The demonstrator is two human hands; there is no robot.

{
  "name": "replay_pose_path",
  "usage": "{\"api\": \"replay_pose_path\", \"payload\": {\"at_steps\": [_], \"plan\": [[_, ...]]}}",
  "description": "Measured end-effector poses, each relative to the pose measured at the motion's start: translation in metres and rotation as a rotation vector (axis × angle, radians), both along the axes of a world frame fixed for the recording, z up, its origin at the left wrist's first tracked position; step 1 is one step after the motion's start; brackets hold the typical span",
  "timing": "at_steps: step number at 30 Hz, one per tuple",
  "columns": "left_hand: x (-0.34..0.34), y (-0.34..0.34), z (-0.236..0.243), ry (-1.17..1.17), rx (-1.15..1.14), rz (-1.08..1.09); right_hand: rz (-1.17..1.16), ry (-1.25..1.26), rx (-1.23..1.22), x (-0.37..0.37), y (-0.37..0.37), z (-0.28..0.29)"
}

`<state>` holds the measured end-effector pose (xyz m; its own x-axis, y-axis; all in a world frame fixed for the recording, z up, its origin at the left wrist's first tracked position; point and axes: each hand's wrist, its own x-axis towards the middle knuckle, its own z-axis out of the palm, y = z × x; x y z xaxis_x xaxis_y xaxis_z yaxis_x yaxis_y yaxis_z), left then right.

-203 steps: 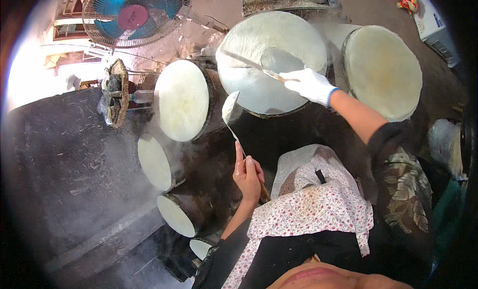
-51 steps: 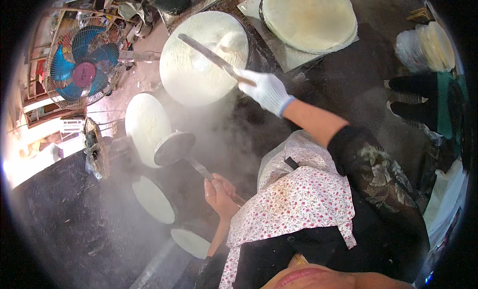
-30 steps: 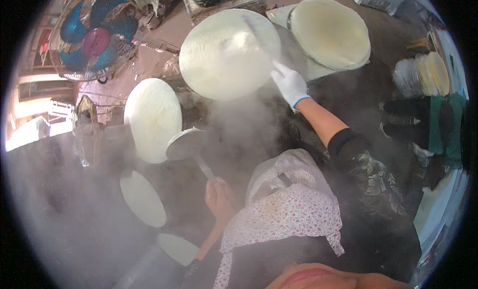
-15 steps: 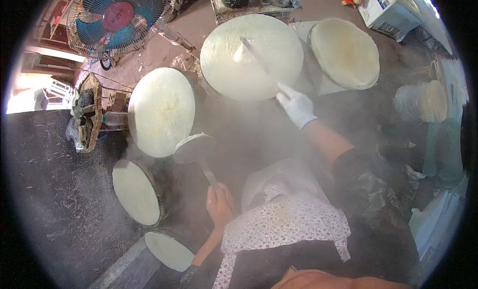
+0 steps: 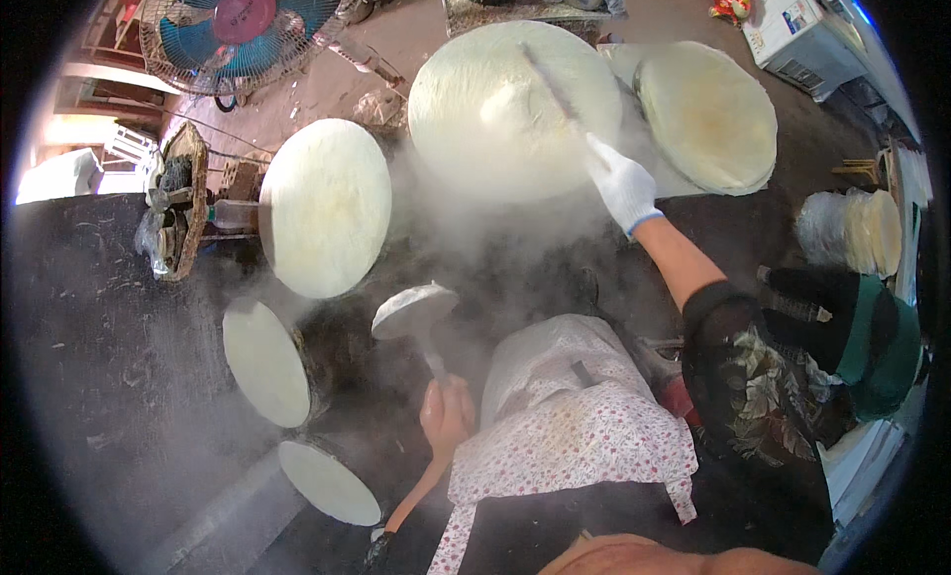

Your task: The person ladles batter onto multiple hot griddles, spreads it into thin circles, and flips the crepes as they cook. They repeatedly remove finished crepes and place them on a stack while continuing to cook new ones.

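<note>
My bare left hand is closed on the handle of a round-headed tool, probably a ladle, whose head is pale with batter on its upper face. In a white glove, my right hand grips a long, thin spatula. The blade lies over a large round pale pancake, which has a raised lump near its middle. Steam veils the near edge of this pancake, so the cooking surface beneath is hidden. To its right, a round stack of pancakes rests on a pale board.
More pale rounds stand on the left: a large one, a smaller one and another. A wicker tray of odds and ends and a caged fan are beyond. Plastic-wrapped rounds sit far right. A flowered apron covers my lap.
My right hand and the spatula have moved a little right across the pancake. The left hand's ladle has tilted, showing more of its pale face. The whole view has shifted slightly, and steam at right has thinned.
</note>
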<state>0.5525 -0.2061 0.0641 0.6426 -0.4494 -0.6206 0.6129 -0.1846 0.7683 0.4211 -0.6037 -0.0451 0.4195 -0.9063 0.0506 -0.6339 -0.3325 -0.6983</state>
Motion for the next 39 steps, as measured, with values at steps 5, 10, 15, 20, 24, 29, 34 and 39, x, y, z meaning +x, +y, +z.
{"api": "replay_pose_path", "payload": {"at_steps": [5, 10, 15, 20, 24, 29, 34, 39], "plan": [[-0.005, -0.019, 0.013, -0.178, -0.024, -0.243, 0.293, 0.104, 0.172, -0.008, 0.0, 0.013], [0.038, -0.096, 0.027, -0.239, -0.077, -0.255, 0.047, -0.215, 0.006, -0.015, -0.002, 0.014], [0.088, -0.197, 0.022, -0.138, -0.372, -0.234, 0.365, 0.187, 0.214, -0.027, 0.001, 0.011], [0.08, -0.233, 0.012, -0.032, -0.449, -0.161, 0.05, -0.228, 0.231, -0.045, 0.013, 0.002], [0.063, -0.224, 0.006, 0.06, -0.323, -0.102, 0.275, -0.131, 0.248, -0.043, 0.014, -0.019], [0.037, -0.224, -0.002, 0.288, -0.225, 0.047, 0.269, -0.179, 0.575, -0.019, 0.016, -0.034], [0.038, -0.238, 0.01, 0.663, -0.359, 0.265, 0.298, -0.18, 0.722, -0.005, 0.035, 0.01], [0.055, -0.174, 0.081, 1.162, -0.8, 0.262, 0.183, -0.514, 0.959, -0.024, 0.044, 0.083]]}}
